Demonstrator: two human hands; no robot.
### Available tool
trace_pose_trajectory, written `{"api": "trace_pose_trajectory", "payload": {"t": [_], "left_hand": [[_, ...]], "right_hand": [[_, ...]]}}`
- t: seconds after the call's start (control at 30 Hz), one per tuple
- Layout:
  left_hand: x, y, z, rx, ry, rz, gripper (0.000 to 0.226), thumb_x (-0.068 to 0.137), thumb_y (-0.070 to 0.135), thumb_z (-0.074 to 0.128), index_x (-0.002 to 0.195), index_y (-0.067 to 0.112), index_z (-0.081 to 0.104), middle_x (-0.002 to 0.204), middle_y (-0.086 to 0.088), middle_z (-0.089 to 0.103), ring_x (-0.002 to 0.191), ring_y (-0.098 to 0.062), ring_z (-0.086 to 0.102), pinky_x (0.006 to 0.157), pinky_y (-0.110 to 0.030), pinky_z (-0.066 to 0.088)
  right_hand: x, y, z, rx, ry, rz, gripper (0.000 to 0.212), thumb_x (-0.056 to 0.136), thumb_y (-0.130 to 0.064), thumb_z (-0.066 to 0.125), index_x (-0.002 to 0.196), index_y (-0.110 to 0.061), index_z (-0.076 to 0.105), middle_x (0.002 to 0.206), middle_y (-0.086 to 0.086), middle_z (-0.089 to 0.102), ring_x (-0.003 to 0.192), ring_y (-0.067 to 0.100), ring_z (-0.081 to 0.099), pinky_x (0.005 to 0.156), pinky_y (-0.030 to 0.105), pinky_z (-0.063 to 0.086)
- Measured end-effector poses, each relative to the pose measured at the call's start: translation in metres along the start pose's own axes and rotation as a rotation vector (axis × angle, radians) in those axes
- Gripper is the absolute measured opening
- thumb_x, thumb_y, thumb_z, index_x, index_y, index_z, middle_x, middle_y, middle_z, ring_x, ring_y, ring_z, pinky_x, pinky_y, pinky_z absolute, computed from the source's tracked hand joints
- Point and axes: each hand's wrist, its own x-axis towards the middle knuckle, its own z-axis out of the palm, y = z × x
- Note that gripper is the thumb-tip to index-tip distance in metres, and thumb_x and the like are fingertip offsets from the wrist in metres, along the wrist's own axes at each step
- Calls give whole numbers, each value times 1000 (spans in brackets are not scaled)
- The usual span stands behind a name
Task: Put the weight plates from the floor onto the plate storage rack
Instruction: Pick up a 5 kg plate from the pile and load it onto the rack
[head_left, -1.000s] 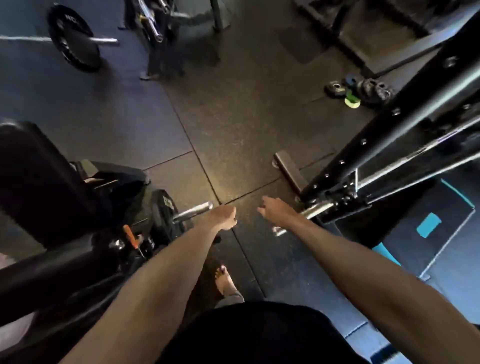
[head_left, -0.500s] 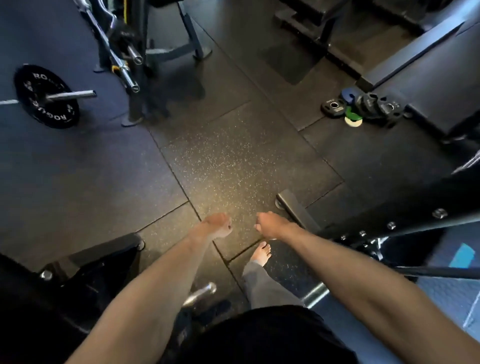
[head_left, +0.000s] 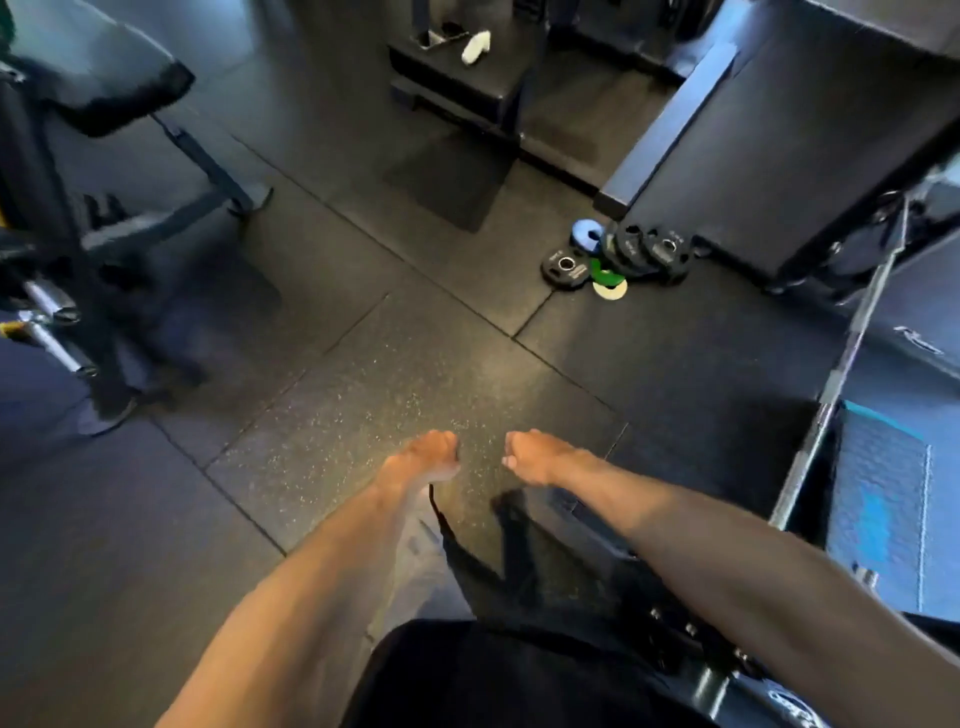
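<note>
bare arms, dark clothes

both forearms are bare right up to the left hand (head_left: 428, 457) and right hand (head_left: 535, 457). behind the hands, a black garment (head_left: 519, 675) covers the torso. a grey trouser leg (head_left: 421, 561) shows just under the left forearm.

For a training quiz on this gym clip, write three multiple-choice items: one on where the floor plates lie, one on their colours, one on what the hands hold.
1. Where do the weight plates lie?
A. On the floor by a platform corner.
B. On a rack peg.
C. On a bench seat.

2. Which colours join the black ones?
A. Red, yellow.
B. Blue, green, white.
C. Orange only.

3. What do the left hand and right hand hold?
A. A barbell.
B. One plate each.
C. Nothing.

Key: 1 A, the pile sits on rubber flooring; 2 B, a blue plate, green plate and white plate show; 3 C, both hands are empty.
</note>
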Motion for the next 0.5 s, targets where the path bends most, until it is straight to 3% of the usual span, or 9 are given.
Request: {"api": "trace_pose_trajectory", "payload": {"t": [0.17,0.3,0.37,0.5], "left_hand": [[105,8,-124,79,-45,139,29,93,26,44,110,10,62,117,-15,65,108,-33,63,89,-41,53],[179,27,-218,153,-57,257,16,90,26,49,97,25,63,106,-3,66,92,-25,61,79,-38,49],[218,45,-258,186,-74,297,10,87,33,48,86,29,57,106,-6,67,91,-27,61,78,-39,48],[299,86,-321,321,-75,399,18,93,25,53,101,13,63,112,-16,67,103,-34,63,81,-36,48]], "right_hand": [[58,3,-105,167,93,105,36,103,-28,44,126,-4,56,132,22,58,121,36,56,93,36,44],[103,11,-175,343,161,174,32,103,-27,44,119,-4,60,122,18,63,109,33,61,84,35,44],[135,22,-205,386,195,220,27,102,-25,45,114,-7,62,118,15,66,104,31,63,80,33,44],[199,51,-260,452,216,293,25,98,-22,50,114,-8,64,115,15,68,103,32,66,75,34,47]]}}
